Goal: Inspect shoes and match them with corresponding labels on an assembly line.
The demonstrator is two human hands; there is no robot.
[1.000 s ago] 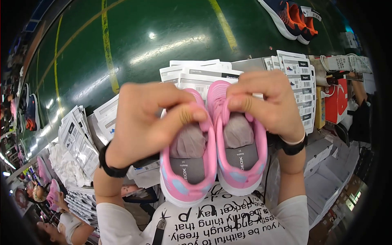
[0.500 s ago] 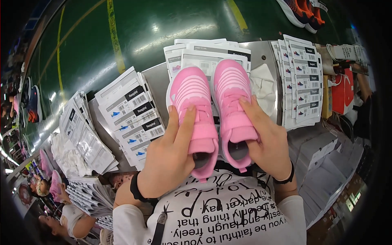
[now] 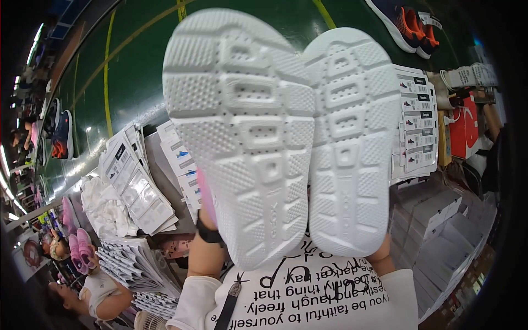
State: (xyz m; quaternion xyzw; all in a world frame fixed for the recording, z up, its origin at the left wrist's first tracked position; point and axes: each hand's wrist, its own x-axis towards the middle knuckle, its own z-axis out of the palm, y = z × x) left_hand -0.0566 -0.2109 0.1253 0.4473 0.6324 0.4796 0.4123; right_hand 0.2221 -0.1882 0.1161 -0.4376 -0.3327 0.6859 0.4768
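Note:
Two pink sneakers are raised side by side close to the camera, their white ribbed soles facing it. The left sneaker looks larger and nearer, with a sliver of pink upper at its left edge. The right sneaker leans against it along the middle. Behind the left shoe is my left hand, mostly hidden, with a black band at its wrist. Only a bit of my right hand shows below the right shoe. The shoes hide the fingers of both hands, which hold them up from behind.
Printed label sheets lie in stacks at the left and the right. A crumpled white paper heap sits at far left. Dark-orange sneakers rest on the green conveyor belt. At left, a co-worker holds pink shoes.
Both sneakers have been lifted toward the camera and turned from uppers showing to soles showing. They now cover my fingers and the middle label stack.

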